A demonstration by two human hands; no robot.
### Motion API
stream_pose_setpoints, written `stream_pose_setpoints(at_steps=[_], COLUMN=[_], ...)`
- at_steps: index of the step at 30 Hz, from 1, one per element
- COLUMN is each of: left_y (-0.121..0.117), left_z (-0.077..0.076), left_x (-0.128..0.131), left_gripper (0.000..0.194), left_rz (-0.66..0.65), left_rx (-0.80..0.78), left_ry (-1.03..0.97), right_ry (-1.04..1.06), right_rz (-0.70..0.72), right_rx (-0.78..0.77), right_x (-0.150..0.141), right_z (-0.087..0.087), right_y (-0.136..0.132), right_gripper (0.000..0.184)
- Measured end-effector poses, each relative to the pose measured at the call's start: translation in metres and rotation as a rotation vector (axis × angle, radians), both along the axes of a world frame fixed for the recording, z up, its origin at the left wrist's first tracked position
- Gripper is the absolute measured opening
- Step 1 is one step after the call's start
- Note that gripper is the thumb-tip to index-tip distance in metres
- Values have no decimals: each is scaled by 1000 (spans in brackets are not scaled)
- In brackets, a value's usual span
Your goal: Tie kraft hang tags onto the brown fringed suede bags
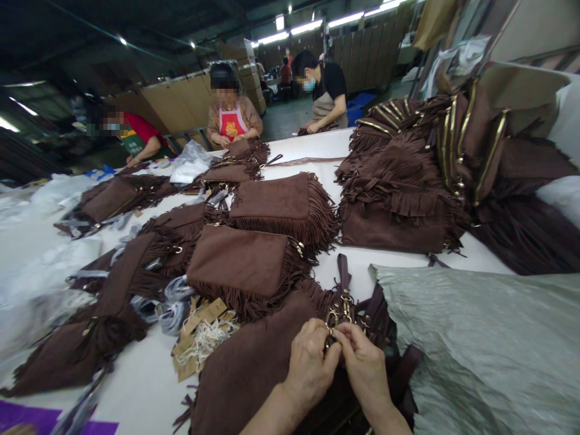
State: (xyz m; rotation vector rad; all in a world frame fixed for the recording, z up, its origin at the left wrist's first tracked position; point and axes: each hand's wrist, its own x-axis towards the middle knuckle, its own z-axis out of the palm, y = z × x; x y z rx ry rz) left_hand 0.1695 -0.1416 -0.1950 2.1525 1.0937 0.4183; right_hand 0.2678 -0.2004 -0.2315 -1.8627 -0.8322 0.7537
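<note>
Evidently the left hand (312, 357) and right hand (364, 360) are pinching gold hardware (332, 318) together at the right side of the near brown bag (249, 362), the left resting closer to its body, while a short strap (343, 272) is pointing away toward the far side.

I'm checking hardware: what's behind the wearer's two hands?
Beyond the left hand and right hand show gold-coloured clasps, a dark strap loop and brown fringe. Their fingers mostly cover the metal fitting they seem to pinch.

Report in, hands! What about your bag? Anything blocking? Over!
Left hand, right hand: pinching gold hardware. Brown bag: lying beneath. Tan tags: beside bag, away from hands.
</note>
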Motion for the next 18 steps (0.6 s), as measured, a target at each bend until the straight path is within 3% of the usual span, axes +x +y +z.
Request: stream_pose_setpoints(at_steps=[6, 12, 18], left_y=[9, 13, 16], left_z=[0, -3, -6], left_x=[-1, 4, 5], left_gripper=[4, 9, 11], left_rz=[-7, 59, 78], left_rx=[-177, -195, -302], left_ry=[-74, -52, -144], right_ry=[211, 336, 101], right_rz=[49, 82, 96], right_rx=[15, 51, 65], right_x=[4, 6, 5], right_z=[1, 4, 4], right_y=[1, 0, -3], right_gripper=[28, 29, 24])
